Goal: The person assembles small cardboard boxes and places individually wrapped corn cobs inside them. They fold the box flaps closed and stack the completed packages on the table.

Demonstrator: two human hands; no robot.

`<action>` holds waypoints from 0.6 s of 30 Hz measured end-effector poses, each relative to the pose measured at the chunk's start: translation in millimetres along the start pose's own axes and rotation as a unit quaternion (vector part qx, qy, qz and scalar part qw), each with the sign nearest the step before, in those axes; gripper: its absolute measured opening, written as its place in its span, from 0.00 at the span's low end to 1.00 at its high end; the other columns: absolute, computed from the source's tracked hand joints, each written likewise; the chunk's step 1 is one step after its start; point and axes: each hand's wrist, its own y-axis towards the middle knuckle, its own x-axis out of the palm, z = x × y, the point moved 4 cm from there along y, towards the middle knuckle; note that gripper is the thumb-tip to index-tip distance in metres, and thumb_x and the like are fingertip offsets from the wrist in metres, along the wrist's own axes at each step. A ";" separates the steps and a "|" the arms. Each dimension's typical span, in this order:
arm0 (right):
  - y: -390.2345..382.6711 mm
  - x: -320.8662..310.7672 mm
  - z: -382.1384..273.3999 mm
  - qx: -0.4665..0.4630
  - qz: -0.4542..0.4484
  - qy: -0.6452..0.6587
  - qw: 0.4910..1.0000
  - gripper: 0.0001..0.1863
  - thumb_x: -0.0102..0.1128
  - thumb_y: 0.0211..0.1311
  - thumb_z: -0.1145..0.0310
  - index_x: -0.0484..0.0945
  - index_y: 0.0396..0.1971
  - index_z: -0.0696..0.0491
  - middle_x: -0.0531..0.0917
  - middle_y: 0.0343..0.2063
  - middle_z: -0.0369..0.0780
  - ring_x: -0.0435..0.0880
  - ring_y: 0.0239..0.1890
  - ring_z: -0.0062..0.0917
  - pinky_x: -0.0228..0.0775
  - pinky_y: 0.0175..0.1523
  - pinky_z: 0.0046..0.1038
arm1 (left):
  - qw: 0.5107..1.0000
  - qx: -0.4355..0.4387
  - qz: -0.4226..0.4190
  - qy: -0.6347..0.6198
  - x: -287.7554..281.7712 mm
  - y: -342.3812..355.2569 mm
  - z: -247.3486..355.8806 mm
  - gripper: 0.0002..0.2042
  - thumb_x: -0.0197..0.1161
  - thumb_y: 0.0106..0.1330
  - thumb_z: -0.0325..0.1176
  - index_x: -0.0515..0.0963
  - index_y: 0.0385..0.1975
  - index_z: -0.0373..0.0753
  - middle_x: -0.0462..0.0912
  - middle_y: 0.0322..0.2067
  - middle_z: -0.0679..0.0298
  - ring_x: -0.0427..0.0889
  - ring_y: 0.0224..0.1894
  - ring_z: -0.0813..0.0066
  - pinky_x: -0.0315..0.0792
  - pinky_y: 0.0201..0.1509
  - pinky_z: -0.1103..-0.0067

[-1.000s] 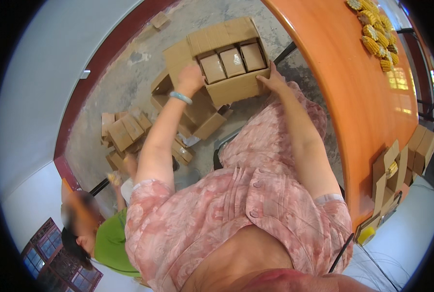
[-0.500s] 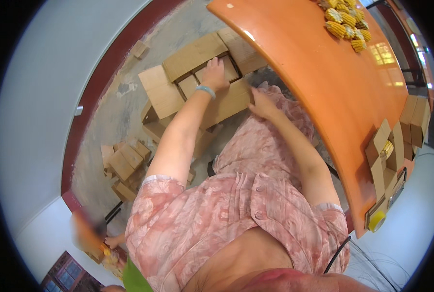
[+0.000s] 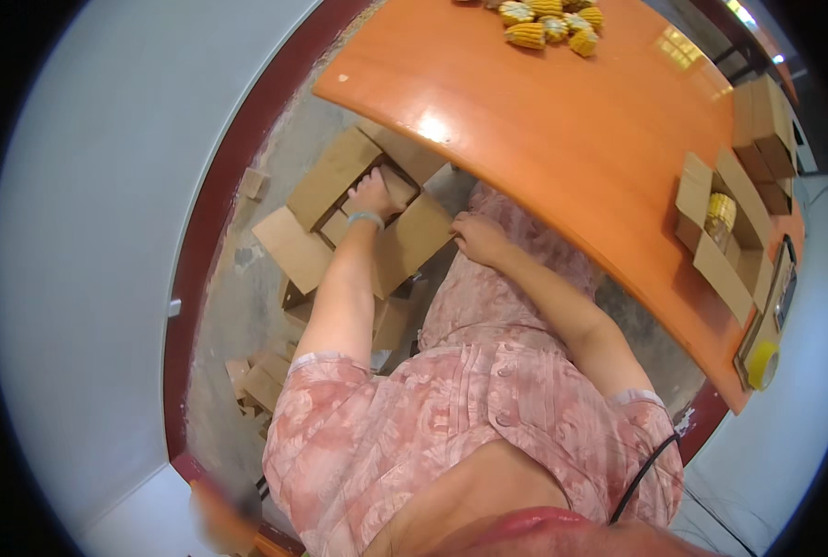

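Observation:
A large open cardboard carton (image 3: 416, 239) stands on the floor beside the table, its flaps folded outward. Smaller brown boxes (image 3: 398, 187) lie inside it. My left hand (image 3: 371, 197) reaches into the carton, palm down, fingers apart and resting on those boxes; it partly hides them. Close by the carton's right-hand flap is my right hand (image 3: 479, 238), above my lap, its fingers loosely bent with nothing visible in them. Whether its fingertips touch the flap is hard to see.
The orange table (image 3: 488, 111) curves along the right, bearing corn cobs (image 3: 549, 23), an open box (image 3: 743, 269) with a corn cob (image 3: 719, 215) inside, closed boxes (image 3: 765, 125) and yellow tape (image 3: 762, 365). More small boxes (image 3: 264, 379) lie on the floor at left.
The view has shifted, so the table shows lower and further left. My left hand stays on the boxes in the carton. My right hand's fingers have bent in beside the flap.

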 end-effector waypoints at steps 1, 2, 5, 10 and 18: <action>-0.1 -3.1 0.8 -0.011 0.005 0.005 1.000 0.10 0.60 0.58 0.68 0.85 0.38 0.52 0.82 0.45 0.43 0.82 0.50 0.40 0.76 0.54 0.41 | 1.000 0.005 0.016 -0.016 -2.6 -3.5 -0.9 0.56 0.84 0.37 0.46 0.59 0.69 0.40 0.73 0.61 0.50 0.72 0.64 0.54 0.65 0.67 0.55; -3.8 -3.0 2.0 0.001 -0.010 0.014 1.000 0.10 0.62 0.57 0.69 0.85 0.39 0.52 0.82 0.45 0.43 0.81 0.51 0.40 0.75 0.56 0.41 | 0.999 0.010 0.032 -0.033 -2.9 -11.2 -3.0 0.55 0.84 0.37 0.46 0.59 0.69 0.39 0.73 0.61 0.49 0.72 0.64 0.53 0.66 0.67 0.55; -7.4 -7.7 10.4 -0.010 0.007 0.061 0.998 0.12 0.64 0.56 0.68 0.85 0.41 0.52 0.81 0.46 0.45 0.81 0.51 0.42 0.74 0.58 0.40 | 0.985 0.081 0.113 -0.105 -10.8 -27.7 -14.1 0.54 0.83 0.37 0.43 0.60 0.67 0.34 0.74 0.59 0.46 0.72 0.62 0.49 0.68 0.66 0.57; -4.5 -17.2 15.3 -0.011 -0.022 0.093 0.995 0.16 0.66 0.56 0.66 0.83 0.44 0.56 0.82 0.46 0.51 0.81 0.52 0.45 0.73 0.59 0.41 | 0.938 0.186 0.178 -0.232 -44.7 -61.2 -39.9 0.50 0.79 0.37 0.37 0.61 0.64 0.29 0.72 0.57 0.44 0.71 0.61 0.45 0.70 0.65 0.62; 1.8 -69.5 -66.2 -0.072 0.040 0.134 0.987 0.18 0.63 0.60 0.68 0.81 0.50 0.57 0.83 0.44 0.48 0.85 0.47 0.37 0.77 0.51 0.35 | 0.886 0.133 0.322 -0.305 -77.1 -163.6 -61.4 0.51 0.79 0.38 0.34 0.58 0.66 0.33 0.69 0.55 0.47 0.70 0.60 0.48 0.67 0.66 0.63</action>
